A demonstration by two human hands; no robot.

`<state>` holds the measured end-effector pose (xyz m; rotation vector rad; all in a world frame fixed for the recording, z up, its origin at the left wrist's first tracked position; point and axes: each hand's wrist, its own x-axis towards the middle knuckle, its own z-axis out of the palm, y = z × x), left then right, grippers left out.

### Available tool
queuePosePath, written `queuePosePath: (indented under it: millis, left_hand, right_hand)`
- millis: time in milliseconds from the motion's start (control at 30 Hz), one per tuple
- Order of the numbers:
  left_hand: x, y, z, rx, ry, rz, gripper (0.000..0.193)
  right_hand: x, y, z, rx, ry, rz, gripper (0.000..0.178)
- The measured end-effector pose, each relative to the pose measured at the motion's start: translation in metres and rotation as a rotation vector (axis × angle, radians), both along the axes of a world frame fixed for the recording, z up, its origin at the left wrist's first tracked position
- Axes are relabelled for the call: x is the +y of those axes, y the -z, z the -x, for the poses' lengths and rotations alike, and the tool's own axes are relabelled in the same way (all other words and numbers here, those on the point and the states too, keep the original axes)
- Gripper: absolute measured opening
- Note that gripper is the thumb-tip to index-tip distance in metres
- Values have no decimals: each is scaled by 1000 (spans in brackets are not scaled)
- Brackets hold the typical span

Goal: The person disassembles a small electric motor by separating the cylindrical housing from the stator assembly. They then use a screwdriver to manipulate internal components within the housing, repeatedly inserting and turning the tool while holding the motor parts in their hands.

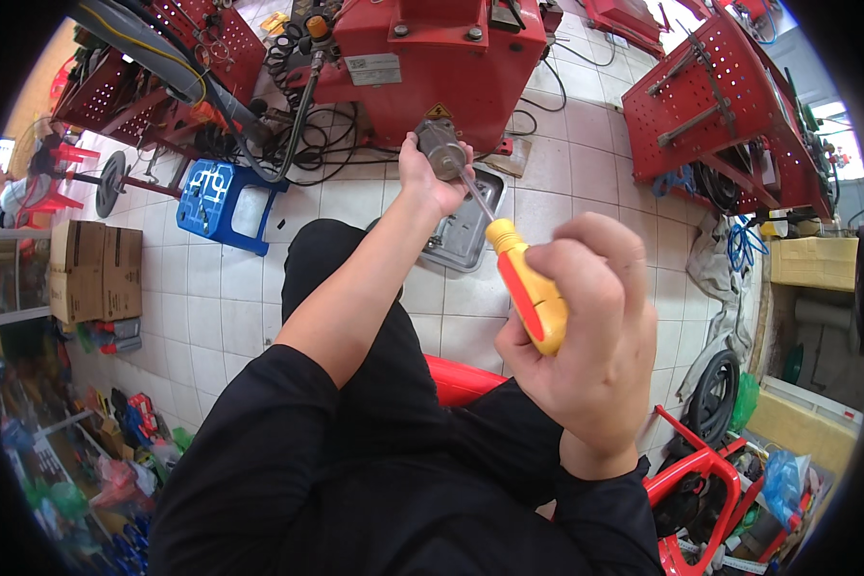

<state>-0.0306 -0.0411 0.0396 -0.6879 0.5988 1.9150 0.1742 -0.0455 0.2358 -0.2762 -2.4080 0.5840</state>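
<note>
My left hand (429, 180) is wrapped round a grey metal cylindrical part (441, 151), held up in front of the red machine (442, 82). Its kind is not clear from here. In my right hand (590, 326) is a screwdriver (531, 294) with a yellow and red handle, the fingers closed about the grip. The screwdriver's shaft slants up and left, and its tip meets the near end of the metal part; the exact contact spot is too small to make out. Below the part, a grey metal tray (468, 230) with small pieces in it lies on the tiled floor.
A blue plastic stool (223, 204) stands to the left, near black hoses and cables. Red perforated tool racks (682, 125) rise at right and far left. Cardboard boxes (91, 269) sit at left. A red plastic chair (706, 466) and a black tyre (715, 398) are at lower right.
</note>
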Motion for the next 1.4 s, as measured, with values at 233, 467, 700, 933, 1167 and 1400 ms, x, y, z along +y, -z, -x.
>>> queuePosePath:
  millis: [233, 467, 700, 933, 1167, 1400]
  left_hand:
    - [0, 1, 0, -5, 45, 34, 58]
    - [2, 0, 0, -1, 8, 33, 58]
    - [1, 1, 2, -47, -29, 24, 54]
    - [1, -3, -2, -28, 8, 61, 54]
    - [0, -1, -1, 21, 13, 60, 53]
    - [1, 3, 3, -8, 6, 14, 54]
  right_hand:
    - [1, 0, -1, 78, 83, -126, 39]
    - [3, -4, -3, -29, 225, -74, 31]
    - [-7, -12, -7, -169, 133, -158, 35]
    - [-1, -10, -6, -96, 217, -155, 33]
    - [-2, -9, -6, -99, 280, -64, 32]
    - [4, 1, 3, 48, 10, -59, 29]
